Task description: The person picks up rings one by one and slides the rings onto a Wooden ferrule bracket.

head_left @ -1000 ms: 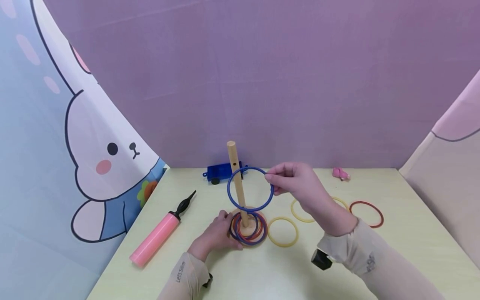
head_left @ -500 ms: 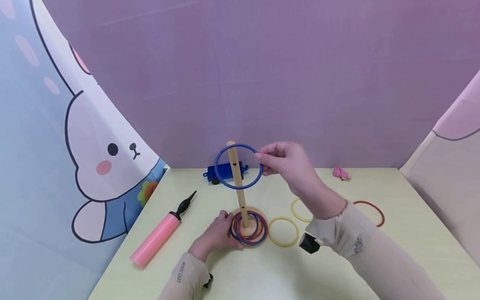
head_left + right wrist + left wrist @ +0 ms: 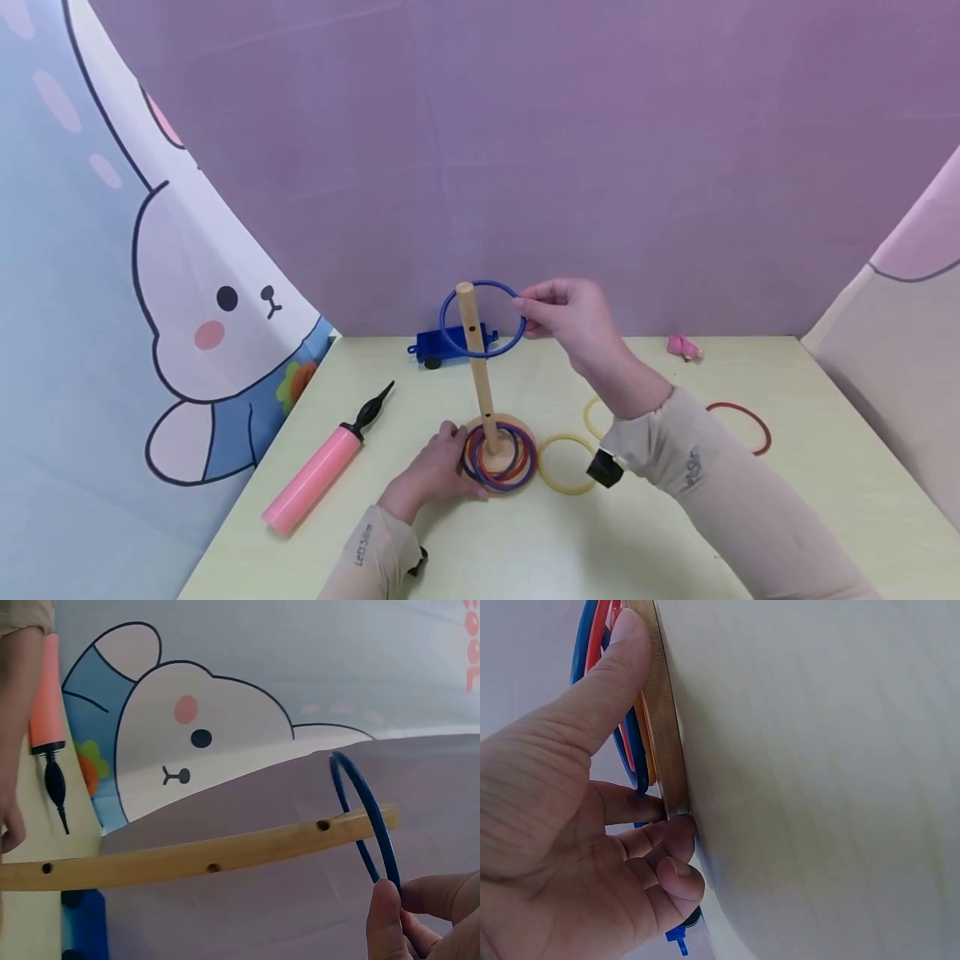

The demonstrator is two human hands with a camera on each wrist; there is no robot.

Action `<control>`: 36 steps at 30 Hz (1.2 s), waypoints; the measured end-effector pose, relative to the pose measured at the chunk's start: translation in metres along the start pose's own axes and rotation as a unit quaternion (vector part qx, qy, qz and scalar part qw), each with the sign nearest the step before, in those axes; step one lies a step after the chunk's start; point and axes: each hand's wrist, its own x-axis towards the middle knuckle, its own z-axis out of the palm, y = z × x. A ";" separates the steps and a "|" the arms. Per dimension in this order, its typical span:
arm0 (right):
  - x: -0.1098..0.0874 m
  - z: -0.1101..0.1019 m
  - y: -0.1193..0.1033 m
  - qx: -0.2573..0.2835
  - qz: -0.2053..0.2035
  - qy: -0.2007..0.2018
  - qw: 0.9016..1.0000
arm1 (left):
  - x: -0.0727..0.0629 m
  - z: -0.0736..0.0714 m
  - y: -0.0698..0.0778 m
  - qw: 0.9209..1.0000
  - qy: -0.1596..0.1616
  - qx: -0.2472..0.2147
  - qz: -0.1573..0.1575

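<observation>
**At the tip of the post [image 3: 482, 387], a blue ring [image 3: 498, 355] pinched by the right hand [image 3: 573, 321]**

Nearest, the left hand [image 3: 431, 471] grips the wooden base [image 3: 666, 742], thumb on the rim, fingers bent at its edge. On the base, piled rings [image 3: 597, 637], blue and red, lie around the post's foot. A yellow ring [image 3: 566, 493] rests on the table [image 3: 525, 550] just beside the base; a pump [image 3: 315, 479] lies well apart on the left. Above, the right hand's thumb and fingers pinch the blue ring, which loops around the post near its top; I cannot tell whether they touch. Farther back lie a second yellow ring [image 3: 586, 414], partly behind the right arm, and a red ring [image 3: 769, 435]. A cart [image 3: 430, 343] stands behind the post, its inside unclear. A pink toy [image 3: 684, 347] lies before a curtain [image 3: 600, 167].

The left wrist view shows the base edge-on, an orange-yellow band beneath the piled rings. The right wrist view shows three holes along the post; the head view, two.
</observation>
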 end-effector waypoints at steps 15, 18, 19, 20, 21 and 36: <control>-0.006 -0.005 0.111 -0.027 0.063 -0.024 0.997 | 0.002 -0.004 0.001 1.000 0.001 0.000 0.009; -0.008 -0.005 0.132 -0.030 0.076 -0.023 0.996 | 0.002 -0.003 0.001 1.000 -0.005 -0.004 0.004; -0.009 -0.005 0.138 -0.032 0.081 -0.020 0.996 | 0.002 -0.003 0.001 1.000 -0.005 -0.006 0.005; -0.010 -0.004 0.144 -0.033 0.086 -0.017 0.996 | 0.002 -0.003 0.000 1.000 -0.005 -0.007 0.005; -0.010 -0.004 0.150 -0.034 0.091 -0.014 0.995 | 0.002 -0.003 0.000 1.000 -0.006 -0.009 0.005; -0.018 -0.005 0.201 -0.052 0.105 0.008 0.993 | 0.001 0.001 -0.002 1.000 0.004 0.008 0.010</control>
